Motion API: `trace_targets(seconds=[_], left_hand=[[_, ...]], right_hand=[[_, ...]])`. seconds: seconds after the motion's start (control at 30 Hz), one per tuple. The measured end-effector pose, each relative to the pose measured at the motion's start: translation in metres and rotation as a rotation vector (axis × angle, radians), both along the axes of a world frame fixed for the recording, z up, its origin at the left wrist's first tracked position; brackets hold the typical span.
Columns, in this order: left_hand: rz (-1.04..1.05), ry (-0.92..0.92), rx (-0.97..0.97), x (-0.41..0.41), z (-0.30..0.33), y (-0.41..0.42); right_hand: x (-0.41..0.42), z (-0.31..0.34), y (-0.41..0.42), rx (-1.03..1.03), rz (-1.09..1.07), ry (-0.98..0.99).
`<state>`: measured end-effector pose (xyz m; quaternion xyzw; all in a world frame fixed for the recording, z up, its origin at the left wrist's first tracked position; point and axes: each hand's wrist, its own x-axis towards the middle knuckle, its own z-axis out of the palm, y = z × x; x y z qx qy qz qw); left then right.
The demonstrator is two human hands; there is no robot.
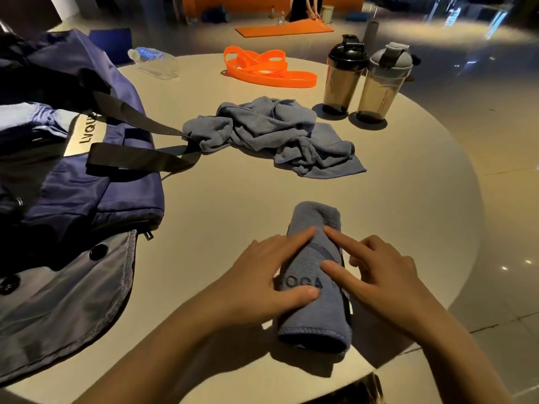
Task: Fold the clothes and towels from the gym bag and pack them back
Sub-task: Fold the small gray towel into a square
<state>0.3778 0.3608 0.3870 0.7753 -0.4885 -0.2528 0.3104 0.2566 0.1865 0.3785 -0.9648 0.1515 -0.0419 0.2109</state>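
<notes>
A rolled blue-grey towel with dark lettering lies near the front edge of the round table. My left hand rests on its left side, fingers straight across the roll. My right hand touches its right side with index finger and thumb extended. A second blue-grey towel lies crumpled at the table's middle. The open navy gym bag sits at the left, black straps trailing toward the crumpled towel, light blue cloth showing inside.
Two shaker bottles stand at the back right. An orange resistance band and a clear water bottle lie at the back. Beyond the table a person kneels at an orange mat on the floor.
</notes>
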Motion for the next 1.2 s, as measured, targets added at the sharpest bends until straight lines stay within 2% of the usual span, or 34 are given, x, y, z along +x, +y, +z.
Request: trace_targets(seconds=[0.07, 0.13, 0.23, 0.3, 0.4, 0.57, 0.63, 0.77, 0.9, 1.03, 1.2], left_hand=[[0.025, 0.019, -0.067, -0.011, -0.002, -0.011], [0.093, 0.150, -0.177, -0.020, -0.006, -0.017], [0.160, 0.259, -0.353, -0.026, -0.007, -0.018], [0.205, 0.282, -0.443, -0.024, 0.000, -0.015], [0.282, 0.290, -0.534, -0.009, 0.016, 0.002], [0.420, 0.340, -0.594, 0.018, 0.038, 0.062], [0.498, 0.308, -0.598, 0.027, 0.045, 0.086], [0.646, 0.168, -0.516, 0.050, 0.053, 0.129], [0.752, 0.123, -0.517, 0.070, 0.057, 0.164], [0.753, 0.114, -0.509, 0.083, 0.058, 0.186], [0.704, 0.189, -0.466, 0.097, 0.050, 0.195]], right_hand=[[-0.005, 0.004, -0.005, -0.036, 0.000, 0.031], [-0.006, 0.008, -0.006, -0.033, 0.020, 0.028], [0.002, 0.013, 0.003, 0.094, 0.060, -0.080], [0.012, 0.020, 0.010, 0.272, 0.073, -0.159], [0.038, 0.033, 0.024, 0.657, 0.115, -0.179], [0.093, 0.052, 0.069, 0.978, 0.303, -0.144], [0.113, 0.056, 0.089, 1.052, 0.363, -0.164], [0.158, 0.058, 0.131, 1.036, 0.457, -0.192], [0.191, 0.062, 0.165, 1.061, 0.538, -0.172], [0.210, 0.063, 0.181, 1.129, 0.599, -0.107], [0.223, 0.063, 0.183, 1.137, 0.561, -0.132]])
